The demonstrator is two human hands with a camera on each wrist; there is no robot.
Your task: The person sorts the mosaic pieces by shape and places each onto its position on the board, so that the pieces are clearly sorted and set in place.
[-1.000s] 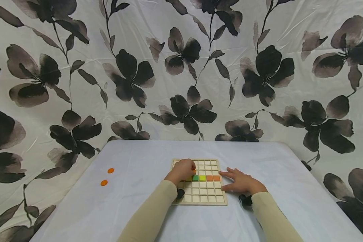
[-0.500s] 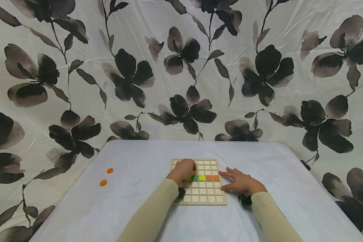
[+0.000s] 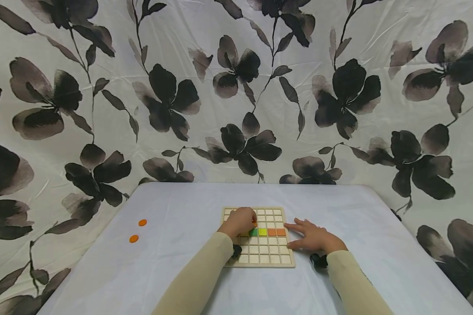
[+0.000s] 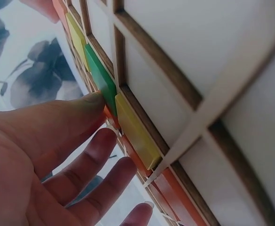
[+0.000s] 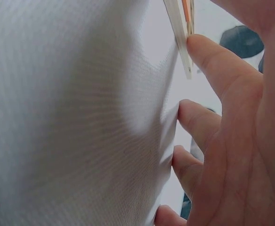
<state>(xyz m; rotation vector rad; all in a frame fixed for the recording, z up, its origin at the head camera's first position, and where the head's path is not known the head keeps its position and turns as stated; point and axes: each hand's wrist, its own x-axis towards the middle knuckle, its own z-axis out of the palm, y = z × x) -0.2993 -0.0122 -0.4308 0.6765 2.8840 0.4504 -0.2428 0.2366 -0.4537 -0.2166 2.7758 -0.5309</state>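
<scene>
A wooden grid board (image 3: 268,259) with square cells lies on the table. One row across it holds a green tile (image 3: 254,232), a yellow-green tile (image 3: 262,232) and orange tiles (image 3: 277,232). My left hand (image 3: 240,222) is over the board's upper left part. Its thumb and a finger pinch an orange piece (image 4: 110,117) beside the green tile; the hand partly hides that piece. In the left wrist view, a yellow tile (image 4: 135,132) sits just past the fingertips. My right hand (image 3: 315,236) rests spread on the cloth, with fingertips at the board's right edge.
Two loose orange discs (image 3: 134,238) lie at the left of the table. A white cloth (image 3: 173,205) covers the table. Behind it hangs a floral curtain (image 3: 291,144). Each wrist wears a small black device (image 3: 318,261).
The left hand stays at nearly the same spot on the board, its fingers on the orange piece. The right hand stays at the edge. The whole view shifts slightly.
</scene>
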